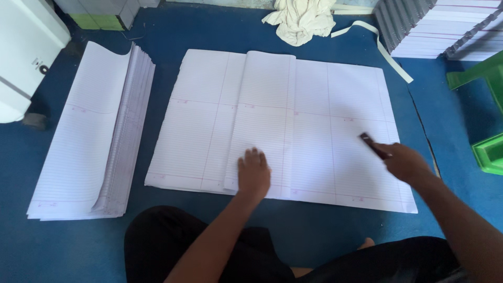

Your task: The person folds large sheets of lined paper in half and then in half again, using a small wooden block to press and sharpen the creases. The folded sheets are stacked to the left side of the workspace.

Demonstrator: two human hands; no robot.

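A wide stack of large white ruled sheets (335,94) lies on the blue floor in front of me. Its top sheet (262,115) is folded over toward the middle. My left hand (254,173) rests flat on the near end of that folded sheet, fingers spread. My right hand (404,162) hovers over the right part of the stack and grips a small dark flat tool (371,142) that points up and left. My dark-clothed legs fill the bottom of the view.
A second pile of folded ruled sheets (89,136) lies at the left. A white machine (23,47) stands far left. A crumpled cloth (304,18) and paper strip (390,55) lie behind; bound paper stacks (450,26) and green plastic furniture (484,110) at right.
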